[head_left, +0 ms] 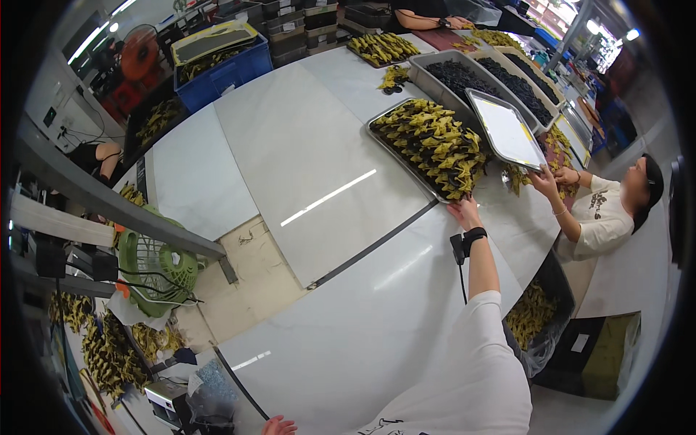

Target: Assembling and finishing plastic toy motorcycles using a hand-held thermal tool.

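Reach is the word for the head view: the person's right hand (464, 212) is stretched far across the white table (326, 167), its fingers at the near corner of the metal tray (378, 125) heaped with yellow-and-black folded pieces (433, 145). Whether those fingers are clamped on the rim or only laid against it cannot be told from here, since the hand is small and seen from behind. The left hand (279, 425) barely peeps in at the bottom edge, fingertips resting loosely at the table's near rim, holding nothing. As for progress, the tray looks piled full, so the filling seems done, while any shifting of it appears hardly begun (it sits flat on the table, well out from the person). The tray's long axis runs diagonally, from the far left down toward the near right, and its near short end points toward the reaching arm. Just beyond it, a co-worker's hand (542, 179) holds an empty tray (506, 130) tilted over the heap's far side, with a grey bin (432, 81) of dark pieces behind. One view only, so the underside of the grip remains hidden.
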Action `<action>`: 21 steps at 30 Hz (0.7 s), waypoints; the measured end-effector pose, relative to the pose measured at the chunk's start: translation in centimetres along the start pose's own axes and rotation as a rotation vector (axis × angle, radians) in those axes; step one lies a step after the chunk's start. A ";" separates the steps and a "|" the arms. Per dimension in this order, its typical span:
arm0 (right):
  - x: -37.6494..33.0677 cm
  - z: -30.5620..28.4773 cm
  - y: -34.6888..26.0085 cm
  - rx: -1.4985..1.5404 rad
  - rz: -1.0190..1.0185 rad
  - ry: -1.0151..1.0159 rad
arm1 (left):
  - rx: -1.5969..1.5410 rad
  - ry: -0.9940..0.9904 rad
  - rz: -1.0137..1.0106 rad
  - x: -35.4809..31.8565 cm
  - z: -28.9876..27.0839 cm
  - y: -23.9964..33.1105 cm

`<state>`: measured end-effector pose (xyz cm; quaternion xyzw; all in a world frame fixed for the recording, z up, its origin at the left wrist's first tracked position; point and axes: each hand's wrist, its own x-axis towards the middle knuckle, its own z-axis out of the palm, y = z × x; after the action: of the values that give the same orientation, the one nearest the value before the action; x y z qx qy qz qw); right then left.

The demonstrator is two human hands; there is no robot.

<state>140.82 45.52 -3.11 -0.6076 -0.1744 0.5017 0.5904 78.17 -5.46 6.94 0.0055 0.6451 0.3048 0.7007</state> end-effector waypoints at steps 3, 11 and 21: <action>0.2 1.8 1.4 -0.050 -0.044 0.024 | -0.008 0.006 0.040 -1.4 0.5 0.0; -4.2 7.7 4.5 -0.200 -0.042 -0.027 | -0.020 -0.018 0.097 -0.2 -1.5 -1.3; -9.0 25.8 13.1 -0.051 0.019 -0.319 | -0.253 -0.047 0.164 -0.7 -3.7 -3.3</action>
<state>110.84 49.11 -5.93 -0.5365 -0.2731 0.5929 0.5348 76.24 -9.90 5.67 -0.0231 0.5823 0.4397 0.6834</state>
